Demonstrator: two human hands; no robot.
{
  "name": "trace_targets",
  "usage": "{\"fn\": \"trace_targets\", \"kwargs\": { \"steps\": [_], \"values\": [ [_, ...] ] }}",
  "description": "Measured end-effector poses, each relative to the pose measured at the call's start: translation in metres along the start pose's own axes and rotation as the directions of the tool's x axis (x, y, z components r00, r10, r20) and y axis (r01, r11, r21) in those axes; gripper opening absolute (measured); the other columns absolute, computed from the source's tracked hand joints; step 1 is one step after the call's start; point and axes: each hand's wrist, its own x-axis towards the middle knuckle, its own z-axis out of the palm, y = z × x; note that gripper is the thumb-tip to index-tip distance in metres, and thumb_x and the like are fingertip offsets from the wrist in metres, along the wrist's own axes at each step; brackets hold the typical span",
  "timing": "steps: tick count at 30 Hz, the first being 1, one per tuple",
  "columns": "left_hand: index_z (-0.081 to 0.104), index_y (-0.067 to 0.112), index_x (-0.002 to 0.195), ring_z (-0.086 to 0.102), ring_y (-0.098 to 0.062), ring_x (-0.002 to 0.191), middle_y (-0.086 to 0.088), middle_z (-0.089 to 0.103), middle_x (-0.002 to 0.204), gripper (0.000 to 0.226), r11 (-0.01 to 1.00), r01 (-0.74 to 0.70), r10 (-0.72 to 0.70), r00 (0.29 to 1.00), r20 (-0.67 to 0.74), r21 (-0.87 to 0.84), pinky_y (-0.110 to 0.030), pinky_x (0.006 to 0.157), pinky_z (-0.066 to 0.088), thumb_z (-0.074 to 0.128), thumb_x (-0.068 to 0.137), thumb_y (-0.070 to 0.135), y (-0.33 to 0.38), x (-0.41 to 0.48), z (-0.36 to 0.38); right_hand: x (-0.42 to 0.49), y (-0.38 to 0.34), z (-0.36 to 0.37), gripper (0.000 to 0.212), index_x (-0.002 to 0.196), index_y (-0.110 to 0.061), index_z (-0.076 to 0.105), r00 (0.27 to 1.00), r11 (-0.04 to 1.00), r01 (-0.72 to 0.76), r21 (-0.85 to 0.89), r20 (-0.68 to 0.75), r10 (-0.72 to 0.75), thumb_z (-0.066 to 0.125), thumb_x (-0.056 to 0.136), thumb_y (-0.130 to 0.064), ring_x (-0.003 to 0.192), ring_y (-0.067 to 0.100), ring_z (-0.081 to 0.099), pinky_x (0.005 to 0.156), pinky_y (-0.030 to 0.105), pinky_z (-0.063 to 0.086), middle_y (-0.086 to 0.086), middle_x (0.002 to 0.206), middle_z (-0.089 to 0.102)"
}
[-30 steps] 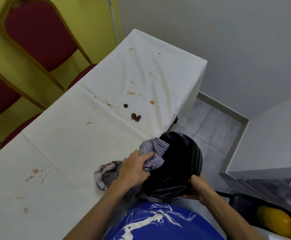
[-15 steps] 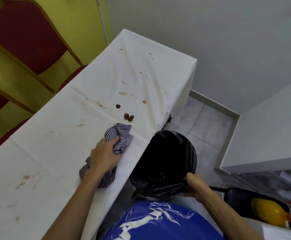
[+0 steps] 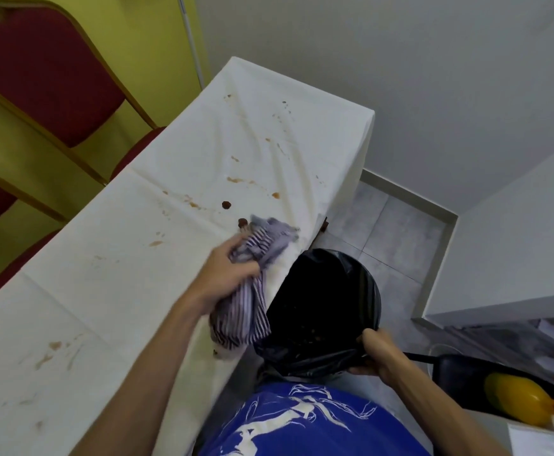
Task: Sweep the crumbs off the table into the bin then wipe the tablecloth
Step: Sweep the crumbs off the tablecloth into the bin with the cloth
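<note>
A white tablecloth [image 3: 111,291] with brown stains covers the long table. Two dark brown crumbs [image 3: 226,204] lie near its right edge, one partly under the cloth. My left hand [image 3: 226,274] grips a bunched striped cloth [image 3: 252,258] that lies on the table edge, its tail hanging over the side toward the bin. A bin lined with a black bag [image 3: 328,304] is held just below the table edge, with crumbs inside it. My right hand [image 3: 372,352] grips the bin's near rim.
Red chairs with gold frames [image 3: 48,77] stand along the far side of the table. A white counter [image 3: 516,258] stands to the right over a tiled floor [image 3: 397,238]. A yellow bottle [image 3: 519,401] lies at lower right.
My left hand has carried the striped cloth from the bin back onto the table, then forward along the edge up to the dark crumbs. The bin stays held under the edge.
</note>
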Motion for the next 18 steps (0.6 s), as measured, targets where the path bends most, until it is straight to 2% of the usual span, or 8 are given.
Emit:
{"fn": "trace_targets", "kwargs": {
  "steps": [1,3,6,8,11,15,18],
  "values": [
    [0.065,0.029,0.116,0.070,-0.011,0.078,0.005,0.075,0.095,0.055,0.995,0.001,-0.004,1.000,-0.025,-0.103,-0.023,0.067,0.055,0.068,0.073,-0.006,0.011,0.006,-0.016,0.000,0.001,0.001,0.024,0.119,0.000,0.054,1.000,1.000,0.000,0.005,0.000,0.000,0.044,0.098,-0.002,0.084,0.041,0.070,0.053,0.037,0.059,0.026,0.099,0.067],
    [0.064,0.013,0.113,0.067,-0.020,0.072,-0.005,0.071,0.088,0.047,0.965,0.029,-0.038,0.999,-0.028,-0.261,-0.028,0.063,0.056,0.065,0.067,0.002,0.026,0.020,-0.050,-0.001,0.000,0.004,0.024,0.119,0.001,0.054,1.000,1.000,-0.001,0.024,0.005,0.001,0.044,0.097,0.000,0.084,0.042,0.069,0.051,0.037,0.058,0.026,0.098,0.066],
    [0.056,-0.001,0.129,0.065,-0.024,0.079,-0.015,0.064,0.101,0.056,0.874,0.147,-0.111,0.988,0.104,-0.463,-0.034,0.072,0.058,0.057,0.074,0.014,0.033,0.034,-0.087,-0.004,-0.001,0.005,0.024,0.119,0.001,0.053,1.000,1.000,-0.018,0.026,0.000,0.018,0.043,0.097,0.001,0.088,0.043,0.067,0.052,0.040,0.058,0.026,0.099,0.065],
    [0.054,-0.001,0.133,0.067,-0.022,0.084,-0.014,0.066,0.115,0.055,0.833,0.154,-0.086,0.985,0.151,-0.532,-0.033,0.075,0.059,0.048,0.081,0.015,0.033,0.038,-0.099,-0.006,0.000,0.004,0.024,0.119,-0.001,0.052,1.000,0.999,-0.027,0.028,0.000,0.027,0.042,0.098,0.000,0.089,0.043,0.067,0.052,0.040,0.058,0.026,0.100,0.064],
    [0.058,0.001,0.127,0.068,-0.019,0.080,-0.011,0.070,0.109,0.045,0.817,0.159,-0.090,0.985,0.149,-0.554,-0.030,0.071,0.060,0.037,0.088,0.014,0.032,0.048,-0.106,-0.004,-0.002,-0.002,0.023,0.118,-0.002,0.053,1.000,1.000,-0.009,0.014,-0.004,0.009,0.042,0.098,-0.001,0.083,0.041,0.070,0.053,0.037,0.058,0.026,0.099,0.066],
    [0.065,0.001,0.110,0.067,-0.020,0.076,-0.011,0.065,0.098,0.036,0.869,0.167,-0.126,0.985,0.119,-0.466,-0.031,0.070,0.059,0.040,0.088,0.014,0.038,0.064,-0.113,-0.004,-0.002,-0.006,0.021,0.113,-0.002,0.055,1.000,1.000,-0.002,0.015,-0.017,0.002,0.042,0.096,-0.001,0.082,0.042,0.070,0.057,0.041,0.060,0.027,0.098,0.067],
    [0.063,0.002,0.105,0.066,-0.019,0.073,-0.009,0.065,0.091,0.031,0.873,0.171,-0.129,0.984,0.121,-0.458,-0.029,0.067,0.058,0.040,0.089,0.015,0.042,0.075,-0.113,-0.004,-0.003,-0.008,0.020,0.112,-0.002,0.055,0.999,1.000,0.002,0.011,-0.034,-0.002,0.041,0.097,-0.001,0.080,0.043,0.070,0.054,0.039,0.059,0.027,0.097,0.067]
  ]
}}
